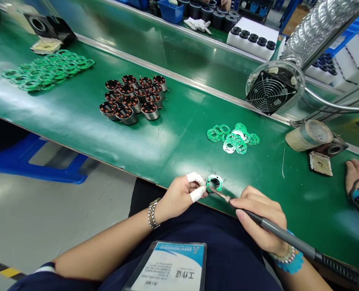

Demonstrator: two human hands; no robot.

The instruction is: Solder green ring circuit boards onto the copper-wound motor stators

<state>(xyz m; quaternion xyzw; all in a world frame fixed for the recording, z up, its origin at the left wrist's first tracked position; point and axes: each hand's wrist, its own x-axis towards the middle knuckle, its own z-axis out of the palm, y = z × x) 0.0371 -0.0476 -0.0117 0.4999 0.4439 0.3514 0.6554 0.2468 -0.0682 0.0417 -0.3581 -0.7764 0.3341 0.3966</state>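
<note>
With white-taped thumb and finger, my left hand (182, 194) pinches the edge of a small motor stator topped by a green ring circuit board (215, 178), at the table's front edge. My right hand (265, 216) is closed around a soldering iron (270, 227). The iron's tip reaches the left part of the ring board; whether it touches a pad is too small to tell. Beyond, loose green ring boards (235, 139) lie in a scattered pile. Farther left stands a group of stators (132, 97) with copper windings.
Sheets of joined ring boards (47, 70) lie far left. A fume fan (268, 92) on a foil duct (311, 34) stands at the back right. Near it are a plastic jar (309, 135) and a sponge holder (320, 163). Another person's hand (358, 176) rests at the right edge.
</note>
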